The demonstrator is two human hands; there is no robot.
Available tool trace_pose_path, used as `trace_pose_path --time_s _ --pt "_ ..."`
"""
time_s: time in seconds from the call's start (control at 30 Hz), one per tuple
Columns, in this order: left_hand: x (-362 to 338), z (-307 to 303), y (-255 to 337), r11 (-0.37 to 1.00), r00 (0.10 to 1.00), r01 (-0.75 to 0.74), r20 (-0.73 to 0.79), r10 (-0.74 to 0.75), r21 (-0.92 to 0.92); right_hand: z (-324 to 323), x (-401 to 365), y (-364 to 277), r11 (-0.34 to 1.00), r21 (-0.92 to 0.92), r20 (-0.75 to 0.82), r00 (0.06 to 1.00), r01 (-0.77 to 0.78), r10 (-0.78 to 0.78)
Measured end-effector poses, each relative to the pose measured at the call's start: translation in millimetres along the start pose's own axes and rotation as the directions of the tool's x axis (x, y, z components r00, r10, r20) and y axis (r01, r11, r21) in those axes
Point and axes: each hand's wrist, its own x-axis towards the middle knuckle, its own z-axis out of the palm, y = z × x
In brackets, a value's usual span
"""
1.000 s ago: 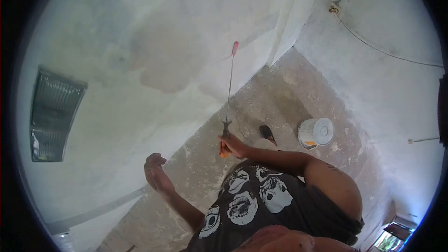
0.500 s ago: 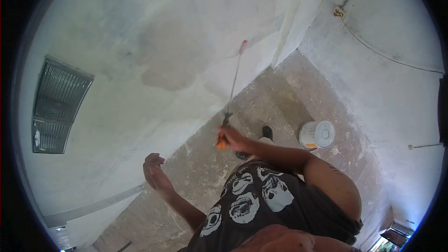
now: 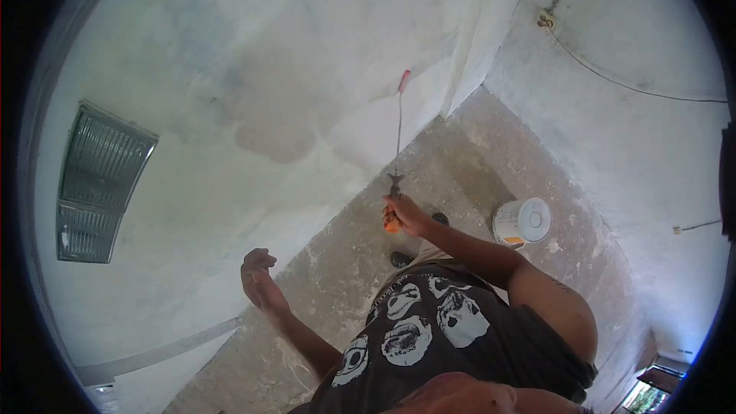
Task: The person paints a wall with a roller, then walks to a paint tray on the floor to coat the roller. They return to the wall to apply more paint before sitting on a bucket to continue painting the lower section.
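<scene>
My right hand [image 3: 405,217] is closed around the orange handle of a small paint roller [image 3: 399,119]. A dark, forked-looking piece shows just above my fist, and a long thin rod runs up from it to a narrow pink-red roller head, which appears to be against the white wall [image 3: 307,207]. My left hand [image 3: 262,280] is raised in front of the wall at the left, fingers loosely curled and apart, with nothing visible in it.
A white bucket [image 3: 523,221] with a lid-like top stands on the worn concrete floor [image 3: 460,153], right of my feet. Glass louvres [image 3: 106,182] sit in the left wall. An outlet [image 3: 547,21] with a hanging cable [image 3: 606,74] is on the right wall.
My right hand has moved right and slightly up with the paint roller, whose rod now stands more upright. The pink-red head has shifted little. My left hand stays nearly in place.
</scene>
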Motion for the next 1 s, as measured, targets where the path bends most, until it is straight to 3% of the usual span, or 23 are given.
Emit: trace_pose_path --time_s 0.07,0.13,0.2,0.33,0.37,0.4,0.43,0.5,0.6,0.73,0.83,0.87,0.93,1.0 --pt "0 -1 0 1.0 1.0 0.018 -0.007 -0.018 0.007 -2 -2 -6 0.996 -0.037 -0.037 0.996 0.08 -0.081" --pt "-2 -4 0 0.999 0.999 0.045 -0.008 -0.045 0.018 14 -34 12 0.999 0.034 0.053 0.999 0.011 -0.013" --pt "-1 -1 -3 0.999 0.999 0.031 -0.034 -0.031 -0.018 45 -83 18 0.998 -0.05 0.048 0.998 -0.044 0.046" --pt "-1 1 -2 0.998 1.0 0.022 -0.01 -0.023 -0.067 6 -64 33 0.984 -0.044 0.049 0.983 -0.174 0.176" --pt "0 3 -2 0.998 0.999 0.035 -0.008 -0.035 -0.043 -30 -29 42 0.975 -0.212 0.122 0.991 0.071 -0.046" --pt "0 4 -3 0.999 0.999 0.044 -0.007 -0.045 -0.022 -50 -9 41 0.88 -0.352 0.231 0.941 0.32 -0.249" --pt "0 5 -3 0.999 0.999 0.043 -0.007 -0.043 -0.025 -52 -2 26 0.878 -0.354 0.231 0.94 0.322 -0.251" --pt "2 5 -4 0.999 1.0 0.011 0.024 -0.01 -0.033 -48 12 -8 0.998 -0.022 0.008 0.998 0.064 -0.064" --pt "4 9 1 1.0 0.999 0.007 0.033 -0.007 -0.021 -20 -18 -10 1.0 0.007 -0.013 1.0 0.013 -0.013" --pt "6 10 -5 1.0 0.999 0.004 0.037 -0.003 -0.017 -1 -69 16 0.99 -0.138 0.052 0.998 -0.03 0.037" --pt "7 17 -1 0.999 0.999 0.029 0.014 -0.029 0.017 -32 -46 20 0.971 -0.234 -0.16 0.987 -0.049 0.011" --pt "9 20 0 1.0 0.999 0.027 0.031 -0.027 0.003 -42 -40 11 0.971 -0.233 -0.163 0.987 -0.054 0.016" --pt "10 24 2 1.0 0.999 0.019 0.041 -0.018 -0.011 -55 -34 -10 0.957 -0.277 -0.303 0.938 0.081 -0.167" --pt "10 26 6 1.0 0.998 0.002 0.069 -0.003 0.014 -54 -42 -14 0.966 -0.249 -0.299 0.943 0.067 -0.142"
